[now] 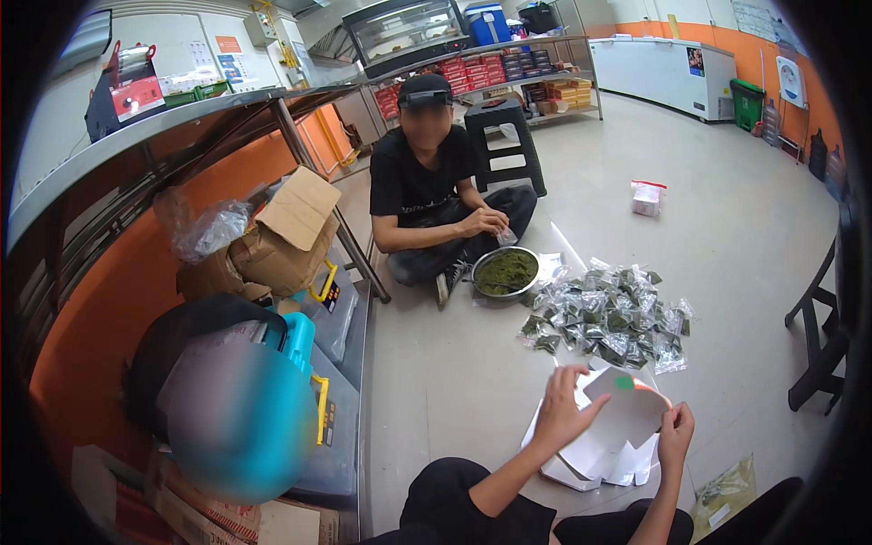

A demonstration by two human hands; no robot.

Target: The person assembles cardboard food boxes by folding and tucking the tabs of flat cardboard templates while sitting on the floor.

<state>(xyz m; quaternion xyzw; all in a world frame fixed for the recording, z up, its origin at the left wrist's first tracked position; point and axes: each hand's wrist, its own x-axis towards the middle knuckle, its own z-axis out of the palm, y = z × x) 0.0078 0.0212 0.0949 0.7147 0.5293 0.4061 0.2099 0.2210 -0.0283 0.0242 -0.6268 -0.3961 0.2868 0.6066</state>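
A curved piece of white card (629, 411) with a green patch and an orange edge is between my two hands. My left hand (560, 413) has its left edge between the thumb and stretched fingers. At the opposite edge, my right hand (675, 434) is closed in a pinch on the card. Under it, on the floor before my legs, lie white folded cardboard pieces (568, 468). Just beyond them is a pile of small clear plastic packets (609, 313) with dark green contents. A metal bowl (479, 289) of green paste (507, 272) stands left of the pile.
Across from me a person (422, 173) sits cross-legged, handling a small clear bag (506, 237). Plastic bins (341, 445) and cardboard (300, 213) fill the shelf on my left. Black stools (505, 145) stand behind the person and at right (822, 313). A pink-and-white pack (647, 198) lies on the floor.
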